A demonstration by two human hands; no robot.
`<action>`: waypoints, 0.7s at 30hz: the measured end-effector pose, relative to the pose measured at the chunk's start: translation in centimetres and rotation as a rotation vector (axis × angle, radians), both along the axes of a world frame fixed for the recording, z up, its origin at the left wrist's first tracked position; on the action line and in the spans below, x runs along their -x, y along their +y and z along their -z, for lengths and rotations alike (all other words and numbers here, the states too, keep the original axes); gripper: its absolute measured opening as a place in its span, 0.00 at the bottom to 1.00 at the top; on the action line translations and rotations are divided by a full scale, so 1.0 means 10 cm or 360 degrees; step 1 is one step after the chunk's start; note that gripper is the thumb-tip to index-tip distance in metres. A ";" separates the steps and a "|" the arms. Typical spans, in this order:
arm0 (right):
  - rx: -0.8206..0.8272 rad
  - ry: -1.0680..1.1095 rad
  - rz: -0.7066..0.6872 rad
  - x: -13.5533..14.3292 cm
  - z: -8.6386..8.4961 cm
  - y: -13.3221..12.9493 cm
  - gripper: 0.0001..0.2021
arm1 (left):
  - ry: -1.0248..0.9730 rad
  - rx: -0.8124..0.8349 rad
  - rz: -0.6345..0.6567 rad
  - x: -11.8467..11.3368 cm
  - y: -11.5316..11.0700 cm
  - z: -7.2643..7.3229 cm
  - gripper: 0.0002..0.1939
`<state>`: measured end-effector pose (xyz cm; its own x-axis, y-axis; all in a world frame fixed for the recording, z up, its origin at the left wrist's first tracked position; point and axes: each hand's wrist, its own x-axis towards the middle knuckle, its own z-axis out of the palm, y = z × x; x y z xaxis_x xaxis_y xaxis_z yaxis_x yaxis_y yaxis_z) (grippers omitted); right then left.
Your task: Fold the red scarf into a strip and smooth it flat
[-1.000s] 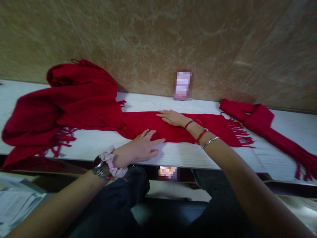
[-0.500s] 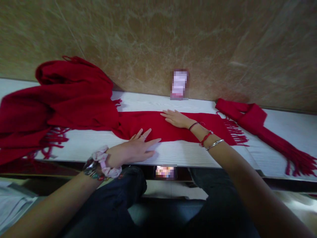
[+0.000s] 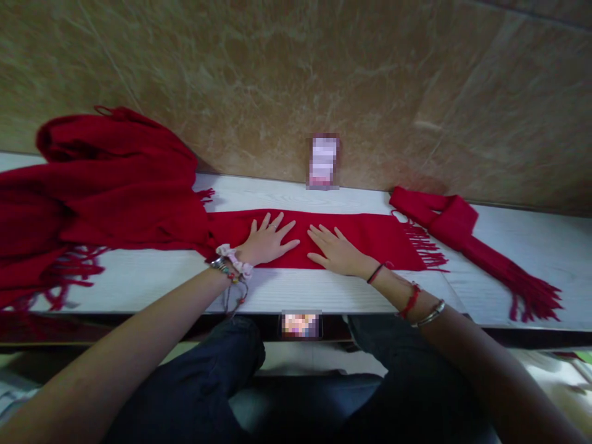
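Note:
A red fringed scarf (image 3: 370, 237) lies spread in a flat strip along the white tabletop (image 3: 287, 293), its fringe pointing right. My left hand (image 3: 267, 242) rests on the strip with fingers spread. Just right of it, my right hand (image 3: 337, 250) lies flat on the same cloth, fingers apart. Neither hand grips anything. At the left, the strip runs up to a large rumpled heap of red cloth (image 3: 120, 191) with fringes hanging over the front edge; whether the two are one piece I cannot tell.
A second red scarf (image 3: 456, 225), folded and bent, lies to the right, overlapping the table's back. A blurred-out phone (image 3: 322, 161) leans on the brown marbled wall (image 3: 259, 80). Another blurred screen (image 3: 301, 325) sits below the front edge, above my knees.
My left hand has moved from the cloth's front edge up onto the strip. My right hand has slid slightly toward the front edge. The view has shifted a little.

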<state>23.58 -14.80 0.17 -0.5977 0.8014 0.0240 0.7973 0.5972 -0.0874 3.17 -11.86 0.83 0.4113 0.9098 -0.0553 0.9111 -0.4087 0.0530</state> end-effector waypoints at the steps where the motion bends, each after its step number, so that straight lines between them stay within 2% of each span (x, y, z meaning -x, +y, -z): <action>1: -0.0008 -0.0003 -0.0005 0.00 0.00 0.00 0.32 | -0.0003 0.0006 -0.0009 0.01 0.02 0.03 0.33; 5: 0.0041 -0.0010 0.0019 -0.02 -0.07 0.03 0.33 | 0.0001 -0.0004 -0.0006 0.06 0.03 0.06 0.34; 9: -0.0057 0.0046 0.0194 0.01 -0.13 0.12 0.31 | 0.0019 -0.0091 0.0039 0.02 0.02 0.00 0.32; 11: -0.0106 0.0046 0.0239 0.07 -0.11 0.17 0.29 | -0.0005 -0.0158 0.0031 -0.03 0.03 -0.02 0.29; 15: -0.0040 -0.0031 0.0286 0.11 -0.02 0.24 0.28 | -0.0031 -0.0127 -0.0143 -0.07 0.09 0.01 0.28; 18: -0.0059 -0.0096 0.0407 -0.05 0.00 0.26 0.28 | -0.0010 -0.0111 -0.0161 -0.05 0.12 0.06 0.30; 21: -0.0088 -0.0182 0.0589 -0.38 0.00 0.29 0.29 | 0.0006 -0.0113 -0.0147 -0.04 0.12 0.07 0.30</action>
